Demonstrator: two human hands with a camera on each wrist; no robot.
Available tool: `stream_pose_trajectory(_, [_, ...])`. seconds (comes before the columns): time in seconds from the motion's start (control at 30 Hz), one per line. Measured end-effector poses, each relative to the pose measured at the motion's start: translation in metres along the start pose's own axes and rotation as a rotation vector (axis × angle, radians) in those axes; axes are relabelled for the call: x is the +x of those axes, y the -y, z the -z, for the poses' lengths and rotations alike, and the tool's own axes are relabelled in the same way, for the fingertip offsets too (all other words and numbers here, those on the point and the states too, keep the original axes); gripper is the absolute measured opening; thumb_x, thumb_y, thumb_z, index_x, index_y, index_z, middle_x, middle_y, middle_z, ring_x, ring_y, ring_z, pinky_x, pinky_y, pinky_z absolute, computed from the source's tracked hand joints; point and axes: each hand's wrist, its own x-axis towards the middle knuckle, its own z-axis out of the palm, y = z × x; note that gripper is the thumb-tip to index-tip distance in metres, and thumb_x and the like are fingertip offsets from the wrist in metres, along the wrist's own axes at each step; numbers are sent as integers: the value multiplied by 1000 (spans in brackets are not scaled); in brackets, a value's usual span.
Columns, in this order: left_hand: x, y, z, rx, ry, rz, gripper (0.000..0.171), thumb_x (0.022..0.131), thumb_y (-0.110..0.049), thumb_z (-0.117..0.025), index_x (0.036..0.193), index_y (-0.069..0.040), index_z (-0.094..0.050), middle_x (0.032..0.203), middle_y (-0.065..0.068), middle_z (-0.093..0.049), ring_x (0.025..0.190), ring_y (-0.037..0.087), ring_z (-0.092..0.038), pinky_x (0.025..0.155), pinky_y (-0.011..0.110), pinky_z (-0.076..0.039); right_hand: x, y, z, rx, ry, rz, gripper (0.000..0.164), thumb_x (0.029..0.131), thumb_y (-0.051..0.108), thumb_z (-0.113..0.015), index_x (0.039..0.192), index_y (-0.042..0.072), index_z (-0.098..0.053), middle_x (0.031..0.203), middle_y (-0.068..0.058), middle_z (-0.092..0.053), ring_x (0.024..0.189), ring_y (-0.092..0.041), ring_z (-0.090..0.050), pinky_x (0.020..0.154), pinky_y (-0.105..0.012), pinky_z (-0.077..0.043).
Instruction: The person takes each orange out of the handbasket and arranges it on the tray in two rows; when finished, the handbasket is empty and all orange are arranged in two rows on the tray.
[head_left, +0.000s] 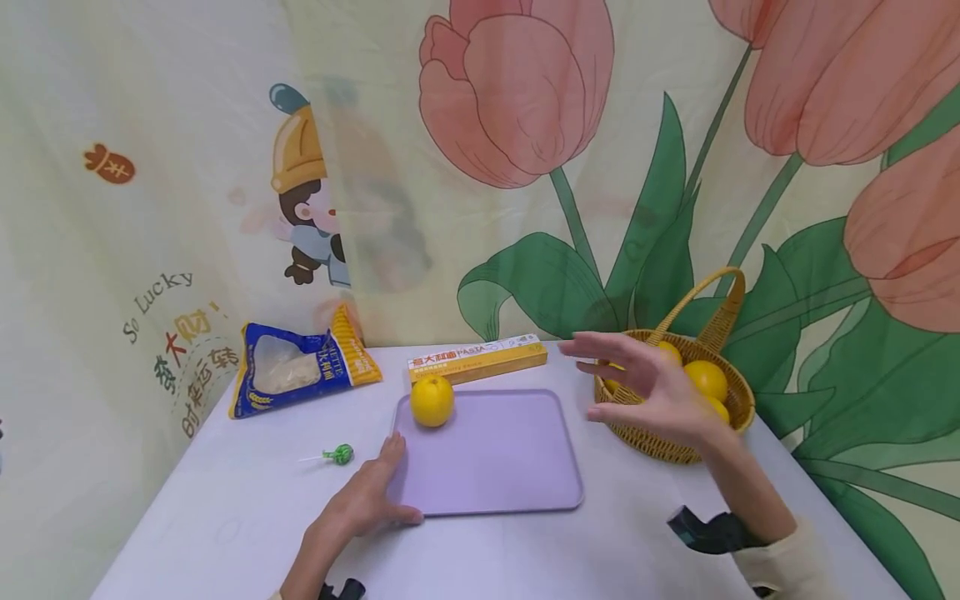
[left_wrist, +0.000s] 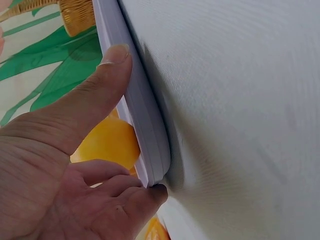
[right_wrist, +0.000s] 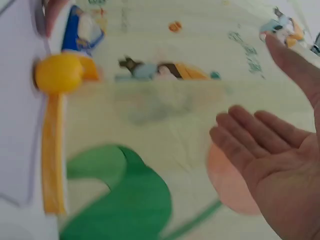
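Note:
A light purple tray (head_left: 495,467) lies on the table. At its front-left corner my left hand (head_left: 365,493) grips the rim, thumb along the front side and fingers at the left side; the left wrist view shows the thumb (left_wrist: 107,75) against the outer wall. A round yellow orange (head_left: 432,401) sits in the tray's back-left corner. My right hand (head_left: 660,387) is raised between the tray and a wicker basket (head_left: 652,446), fingers extended and thumb apart, holding nothing. It partly hides the basket and several oranges (head_left: 707,379) inside. In the right wrist view the palm (right_wrist: 280,175) is bare.
Behind the tray lies a yellow-and-white pasta box (head_left: 480,360). A blue-and-yellow pasta bag (head_left: 300,367) rests at the back left, with a green-wrapped lollipop (head_left: 342,454) in front of it. A printed curtain (head_left: 405,167) hangs behind the white table (head_left: 225,517).

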Motion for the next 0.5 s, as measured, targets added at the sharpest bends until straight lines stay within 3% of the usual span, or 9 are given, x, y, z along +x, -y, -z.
stream_pose_trajectory(0.13, [-2, -1, 1, 8, -1, 2, 124, 73, -22, -100, 166, 9, -24, 173, 32, -18, 159, 53, -25, 130, 65, -23, -24, 4, 48, 106, -7, 147, 63, 81, -27, -73, 141, -19, -55, 140, -25, -68, 133, -25, -67, 110, -32, -56])
stream_pose_trajectory(0.2, [-2, -1, 2, 4, 3, 10, 124, 74, -22, -100, 167, 8, -24, 173, 32, -18, 159, 53, -25, 130, 66, -23, -34, -5, 70, 182, -25, 200, 50, 87, -27, -64, 136, -24, -54, 135, -28, -70, 129, -29, -70, 110, -32, -57])
stream_pose_trajectory(0.27, [-2, -1, 1, -1, 6, 15, 125, 74, -23, -100, 167, 8, -23, 173, 32, -18, 158, 54, -25, 129, 67, -23, -43, -18, 88, 227, -77, 187, 37, 96, -22, -57, 132, -24, -55, 130, -25, -73, 125, -29, -72, 109, -31, -57])
stream_pose_trajectory(0.4, [1, 3, 0, -16, 16, 15, 127, 73, -26, -100, 168, 6, -22, 174, 32, -16, 158, 55, -24, 129, 68, -22, -51, -54, 111, 296, -207, 4, 31, 111, -10, -43, 133, -14, -64, 125, -14, -78, 118, -22, -75, 105, -27, -59])
stream_pose_trajectory(0.5, [4, 9, -3, -22, 18, 5, 129, 73, -30, -100, 168, 5, -21, 174, 32, -16, 158, 55, -23, 129, 69, -21, -48, -81, 122, 364, -302, -204, 29, 113, 1, -49, 133, -2, -70, 122, -6, -80, 112, -17, -77, 100, -25, -61])
